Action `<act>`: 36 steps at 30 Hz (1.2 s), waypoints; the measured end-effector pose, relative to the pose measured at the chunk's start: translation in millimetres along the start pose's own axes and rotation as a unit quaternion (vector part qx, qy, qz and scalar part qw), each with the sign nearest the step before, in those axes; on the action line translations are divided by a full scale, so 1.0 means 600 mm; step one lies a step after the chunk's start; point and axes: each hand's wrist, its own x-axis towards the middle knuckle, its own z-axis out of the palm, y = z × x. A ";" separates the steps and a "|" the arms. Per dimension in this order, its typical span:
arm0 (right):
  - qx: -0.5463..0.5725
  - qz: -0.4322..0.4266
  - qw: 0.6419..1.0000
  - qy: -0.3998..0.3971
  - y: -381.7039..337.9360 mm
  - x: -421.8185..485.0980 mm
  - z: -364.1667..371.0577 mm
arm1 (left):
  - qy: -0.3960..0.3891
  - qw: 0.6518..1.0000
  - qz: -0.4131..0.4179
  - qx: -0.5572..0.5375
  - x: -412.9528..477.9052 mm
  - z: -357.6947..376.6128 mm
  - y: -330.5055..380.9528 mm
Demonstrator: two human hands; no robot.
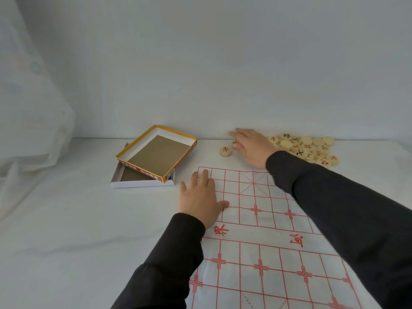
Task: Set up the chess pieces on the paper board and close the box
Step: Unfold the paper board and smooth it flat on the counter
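Both straight-fingered: left hand [200, 198] on board [267, 246] lengthwise ahead, right hand [253, 147] maybe on piece [235, 143].

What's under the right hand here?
One chess piece peeks out beneath the right hand. The hand covers most of it; whether it is gripped, or more pieces lie under the palm, cannot be seen.

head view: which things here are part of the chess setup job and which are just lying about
Part of the job:
paper board
pile of chess pieces
lone red-marked piece
yellow-rimmed box half
white box half under it
left hand, flat on the board
right hand, over the pieces

Just there:
sheer curtain
white table covering
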 end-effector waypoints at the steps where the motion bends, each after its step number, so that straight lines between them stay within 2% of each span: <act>1: 0.005 -0.012 1.000 -0.003 -0.025 0.014 0.001 | -0.009 1.000 0.002 -0.002 0.001 0.001 -0.001; 4: -0.052 -0.054 0.997 -0.035 -0.076 0.045 0.026 | -0.028 1.000 0.004 0.003 0.003 0.005 -0.002; 6: -0.091 -0.043 0.994 -0.043 -0.074 0.048 0.039 | -0.035 0.999 0.006 0.014 0.004 0.006 -0.005; 11: -0.123 -0.044 0.991 -0.013 0.008 0.008 0.045 | -0.035 0.999 0.006 0.017 0.001 0.008 -0.009; 16: -0.113 -0.014 0.992 -0.047 0.080 -0.030 0.037 | -0.029 0.999 -0.003 0.017 -0.001 0.010 -0.006; 26: -0.173 0.025 0.980 -0.095 0.158 -0.082 0.010 | -0.004 0.998 -0.045 0.046 0.004 0.013 -0.005; 28: -0.152 0.056 0.982 -0.093 0.149 -0.085 0.001 | -0.002 0.997 -0.050 0.052 0.005 0.014 -0.005; 31: -0.089 0.108 0.989 -0.037 0.101 -0.094 -0.014 | 0.008 0.997 -0.047 0.057 0.006 0.014 -0.004; 33: -0.077 0.104 0.992 -0.011 0.053 -0.112 -0.018 | 0.016 0.997 -0.042 0.057 0.009 0.014 -0.001; 36: -0.041 0.102 0.992 -0.055 -0.014 -0.149 -0.010 | 0.019 0.997 -0.041 0.057 0.021 0.014 0.005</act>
